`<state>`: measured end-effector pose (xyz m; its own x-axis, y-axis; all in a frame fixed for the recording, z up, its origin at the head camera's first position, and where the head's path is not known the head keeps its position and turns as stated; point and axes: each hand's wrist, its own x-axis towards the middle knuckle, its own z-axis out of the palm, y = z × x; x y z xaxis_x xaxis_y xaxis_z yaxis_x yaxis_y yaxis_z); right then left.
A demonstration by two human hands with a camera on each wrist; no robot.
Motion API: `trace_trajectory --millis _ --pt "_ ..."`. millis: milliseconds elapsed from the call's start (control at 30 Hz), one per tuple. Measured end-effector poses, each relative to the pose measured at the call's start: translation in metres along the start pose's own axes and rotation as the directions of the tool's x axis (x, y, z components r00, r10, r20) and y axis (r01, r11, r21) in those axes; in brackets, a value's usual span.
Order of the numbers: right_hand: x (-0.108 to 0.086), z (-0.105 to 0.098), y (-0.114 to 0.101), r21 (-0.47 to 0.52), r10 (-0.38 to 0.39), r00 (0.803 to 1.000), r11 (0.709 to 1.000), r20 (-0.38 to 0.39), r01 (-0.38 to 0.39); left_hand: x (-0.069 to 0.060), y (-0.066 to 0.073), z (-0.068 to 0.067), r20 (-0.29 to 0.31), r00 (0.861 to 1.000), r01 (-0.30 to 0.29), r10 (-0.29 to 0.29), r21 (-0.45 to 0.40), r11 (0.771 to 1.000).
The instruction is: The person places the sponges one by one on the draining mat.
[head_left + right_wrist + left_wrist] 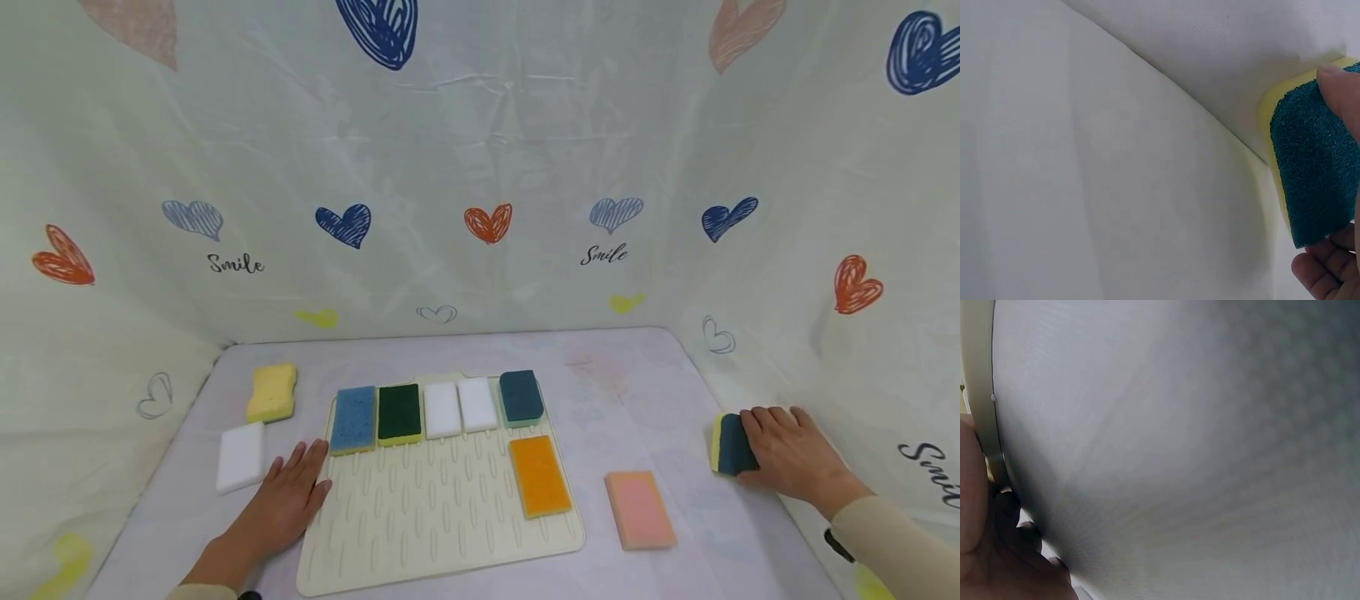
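At the table's right edge my right hand [797, 454] grips a scouring sponge [733, 446] with a yellow foam side and a dark teal scrubbing side. In the right wrist view the thumb and fingers hold this sponge [1313, 156] by its opposite edges. My left hand [288, 496] lies flat, fingers extended, by the left edge of a cream ribbed mat [420, 517]. Along the mat's far side sit a blue sponge [353, 419], a dark green one [399, 413], two white ones [442, 410] and a teal one [521, 396]. An orange sponge [540, 476] lies on the mat's right side.
Left of the mat lie a yellow wavy-sided sponge [272, 392] and a white sponge [241, 457], the latter close to my left fingers. A pink sponge [641, 510] is right of the mat. Heart-printed cloth [525, 283] hangs around the table's back and sides.
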<state>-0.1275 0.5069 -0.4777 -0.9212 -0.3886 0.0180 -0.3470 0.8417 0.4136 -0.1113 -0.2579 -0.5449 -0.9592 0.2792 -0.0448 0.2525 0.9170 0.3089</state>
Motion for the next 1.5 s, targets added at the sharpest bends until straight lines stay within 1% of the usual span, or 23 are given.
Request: trace_trajectory --millis 100,167,267,433,500,667,767,900,1000,1100,1267,1500 --pt "0.0 0.002 0.0 -0.003 -0.003 1.0 1.0 0.024 0.003 0.0 0.0 0.001 0.005 1.0 0.002 -0.002 -0.005 1.0" --pt "0.0 0.004 0.0 0.004 -0.007 1.0 1.0 0.021 0.007 0.0 0.0 0.001 0.004 1.0 0.001 -0.001 -0.005 1.0" --pt "0.003 0.005 -0.002 0.032 -0.003 1.0 0.999 -0.022 0.003 -0.001 0.001 0.001 -0.002 1.0 0.002 -0.002 -0.001 1.0" --pt "0.013 0.003 -0.01 0.076 0.013 0.991 0.997 -0.13 -0.003 -0.001 0.002 -0.001 -0.01 1.0 0.003 -0.003 0.008 1.0" --pt "0.019 0.002 -0.015 0.076 0.012 0.988 0.997 -0.156 0.0 -0.001 0.002 -0.001 -0.011 1.0 0.004 -0.004 0.011 1.0" --pt "0.037 -0.005 -0.03 0.079 0.002 0.984 0.997 -0.179 0.012 -0.001 0.002 0.0 -0.011 1.0 0.004 -0.004 0.016 1.0" --pt "0.048 -0.008 -0.038 0.077 -0.019 0.971 0.996 -0.237 0.038 0.0 0.002 0.0 -0.008 1.0 0.006 -0.006 0.015 1.0" --pt "0.064 -0.012 -0.049 0.077 -0.04 0.941 0.995 -0.336 0.07 -0.001 0.003 -0.001 -0.007 1.0 0.012 -0.012 0.007 1.0" --pt "0.074 -0.015 -0.056 0.089 -0.044 0.926 0.993 -0.376 0.083 -0.001 0.004 -0.002 -0.006 1.0 0.015 -0.015 0.011 1.0" --pt "0.083 -0.02 -0.064 0.098 -0.044 0.925 0.991 -0.376 0.087 -0.001 0.006 -0.002 -0.004 1.0 0.015 -0.015 0.023 1.0" --pt "0.096 -0.032 -0.082 0.098 -0.056 0.934 0.99 -0.353 0.097 -0.001 0.006 -0.003 -0.001 1.0 0.017 -0.017 0.023 1.0" --pt "0.112 -0.05 -0.108 0.066 -0.092 0.938 0.99 -0.335 0.121 0.0 0.003 -0.001 0.007 1.0 0.019 -0.019 0.029 0.999"
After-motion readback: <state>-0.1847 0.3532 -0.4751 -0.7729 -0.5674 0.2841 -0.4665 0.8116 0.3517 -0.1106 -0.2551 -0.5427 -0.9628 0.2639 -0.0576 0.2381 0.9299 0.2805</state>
